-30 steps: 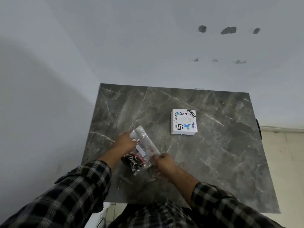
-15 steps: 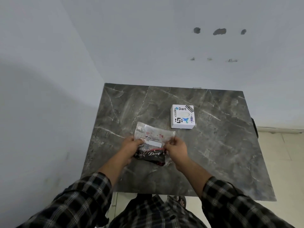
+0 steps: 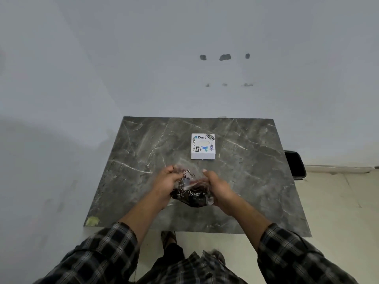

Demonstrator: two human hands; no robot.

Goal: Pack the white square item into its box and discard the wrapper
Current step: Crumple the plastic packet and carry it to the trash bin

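Note:
A clear plastic wrapper holds a dark package printed "Dove" just above the grey marble table. My left hand grips the wrapper's left side and my right hand grips its right side, bunching the plastic between them. A white square box with stickers reading "Dart" lies flat on the table beyond my hands, a short way apart from them. What is inside the dark package is hidden.
The table stands against a pale wall at its far and left edges. A black bin sits on the floor at the table's right edge. A yellowish tape patch marks the near left corner.
The wrapper lay flatter between my hands half a second ago; now both hands have drawn closer and crumpled its upper part. The view has tilted so the table sits lower in the frame.

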